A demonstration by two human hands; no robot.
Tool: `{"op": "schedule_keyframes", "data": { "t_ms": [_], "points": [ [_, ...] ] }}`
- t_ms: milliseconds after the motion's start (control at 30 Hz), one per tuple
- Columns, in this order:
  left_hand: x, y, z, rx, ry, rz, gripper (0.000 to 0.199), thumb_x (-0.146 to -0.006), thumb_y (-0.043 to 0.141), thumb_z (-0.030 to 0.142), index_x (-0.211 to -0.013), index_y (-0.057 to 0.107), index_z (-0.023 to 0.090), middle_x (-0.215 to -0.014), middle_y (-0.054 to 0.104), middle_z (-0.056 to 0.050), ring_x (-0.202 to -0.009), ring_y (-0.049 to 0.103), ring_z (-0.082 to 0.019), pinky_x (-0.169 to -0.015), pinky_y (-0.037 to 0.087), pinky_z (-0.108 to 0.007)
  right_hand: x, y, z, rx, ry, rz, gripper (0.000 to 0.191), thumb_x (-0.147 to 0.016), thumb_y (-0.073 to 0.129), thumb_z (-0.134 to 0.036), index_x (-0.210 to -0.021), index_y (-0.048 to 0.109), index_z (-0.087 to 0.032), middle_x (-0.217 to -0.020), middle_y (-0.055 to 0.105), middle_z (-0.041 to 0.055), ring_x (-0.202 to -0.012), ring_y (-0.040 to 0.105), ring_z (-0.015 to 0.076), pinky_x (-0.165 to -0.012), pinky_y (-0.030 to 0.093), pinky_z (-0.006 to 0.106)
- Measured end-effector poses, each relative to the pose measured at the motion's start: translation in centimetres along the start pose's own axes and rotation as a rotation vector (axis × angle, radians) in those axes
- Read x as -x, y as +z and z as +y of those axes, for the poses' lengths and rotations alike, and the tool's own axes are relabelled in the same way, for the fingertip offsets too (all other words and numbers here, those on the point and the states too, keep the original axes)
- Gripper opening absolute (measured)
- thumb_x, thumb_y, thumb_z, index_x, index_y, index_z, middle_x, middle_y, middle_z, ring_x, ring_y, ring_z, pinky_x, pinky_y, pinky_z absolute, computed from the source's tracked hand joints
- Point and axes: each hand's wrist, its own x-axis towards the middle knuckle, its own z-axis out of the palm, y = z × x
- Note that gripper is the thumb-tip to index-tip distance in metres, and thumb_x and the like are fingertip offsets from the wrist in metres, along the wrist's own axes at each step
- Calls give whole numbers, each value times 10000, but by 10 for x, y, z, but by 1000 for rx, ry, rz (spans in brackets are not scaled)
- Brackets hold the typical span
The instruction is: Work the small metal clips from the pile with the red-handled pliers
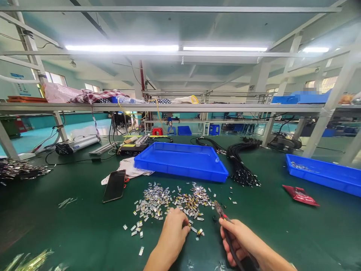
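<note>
Small silvery metal pieces (155, 199) lie loose in a pile on the green work surface, some of them with yellow or dark parts (190, 203). At the near edge of this pile is my left hand (173, 229), its fingers curled down and thumb bent in among the pieces. Whatever its fingertips pinch is hidden or too small to name. My right hand (235, 237) is wrapped round the dark handles of a pair of pliers (219, 210), whose jaws point up and left beside the pile's right edge. A few pieces (200, 232) lie between my hands.
Behind the pile stands a blue tray (180, 174). A phone (114, 186) rests on a white cloth at left. Bundled black cables (241, 165) lie right of the tray. Farther right are a red packet (300, 195) and another blue tray (324, 178). A shelf (225, 108) spans above.
</note>
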Motion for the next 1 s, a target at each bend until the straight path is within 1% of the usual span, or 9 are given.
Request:
{"op": "schedule_keyframes", "data": {
  "t_ms": [100, 233, 333, 467, 567, 700, 800, 900, 1000],
  "points": [
    [-3, 8, -2, -17, -44, -23, 134, -698, 556, 83, -720, 635, 190, -831, 632, -51, -875, 534, -245, -776, 370, -321, 1, 0, 0, -1, -13, 3, 366, -886, 358, -525, -728, 441, -205, -475, 568, -8, -356, 565, 137, -362, 482, 240],
    [-7, 8, -5, 9, -89, -46, 130, -686, 545, 61, -675, 604, 176, -779, 620, -63, -830, 543, -250, -789, 361, -350, -2, 0, 1, 9, -27, 2, 372, -874, 362, -546, -729, 432, -210, -472, 564, -5, -356, 569, 144, -350, 471, 236],
    [-9, 8, -2, 90, -109, -15, 139, -735, 496, 88, -660, 577, 173, -798, 623, -92, -860, 544, -272, -803, 358, -379, -7, 0, 4, 18, -34, -3, 382, -876, 334, -554, -728, 422, -213, -458, 552, -11, -340, 558, 142, -342, 465, 238],
    [-10, 4, 6, 343, -140, -15, 151, -814, 432, 232, -747, 554, 172, -779, 657, -88, -772, 605, -235, -726, 437, -341, -10, 1, 6, 41, -52, -2, 374, -897, 279, -520, -738, 417, -211, -445, 545, -18, -327, 545, 139, -332, 457, 241],
    [-7, -4, 15, 542, -156, -58, 195, -804, 439, 308, -849, 550, 154, -793, 682, -90, -723, 640, -202, -663, 489, -298, -5, 5, 2, 87, -78, -14, 379, -903, 265, -518, -756, 424, -207, -457, 557, -16, -350, 559, 140, -345, 456, 238],
    [2, -14, 29, 804, -175, -22, 254, -743, 561, 335, -892, 577, 129, -827, 674, -92, -722, 637, -192, -677, 512, -304, 8, 11, -5, 192, -195, -41, 361, -863, 415, -529, -757, 463, -188, -491, 579, -21, -366, 541, 98, -371, 402, 177],
    [6, -18, 38, 974, -196, 37, 270, -686, 669, 343, -830, 606, 124, -745, 655, -68, -664, 616, -189, -635, 506, -303, 22, 17, -10, 343, -317, -35, 346, -835, 481, -509, -744, 484, -176, -534, 593, -21, -383, 513, 70, -380, 350, 157],
    [11, -18, 45, 962, -188, 79, 228, -703, 664, 345, -782, 614, 137, -690, 630, -44, -626, 591, -178, -598, 488, -282, 35, 26, -15, 457, -362, -31, 388, -824, 448, -555, -722, 482, -182, -549, 582, -20, -411, 520, 83, -398, 354, 177],
    [19, -14, 50, 773, -88, 174, 168, -803, 570, 339, -801, 618, 178, -712, 633, -29, -644, 586, -176, -616, 472, -266, 45, 36, -21, 370, -360, -37, 453, -769, 470, -637, -701, 480, -189, -529, 578, -17, -435, 552, 106, -425, 380, 194]
  ]
}}
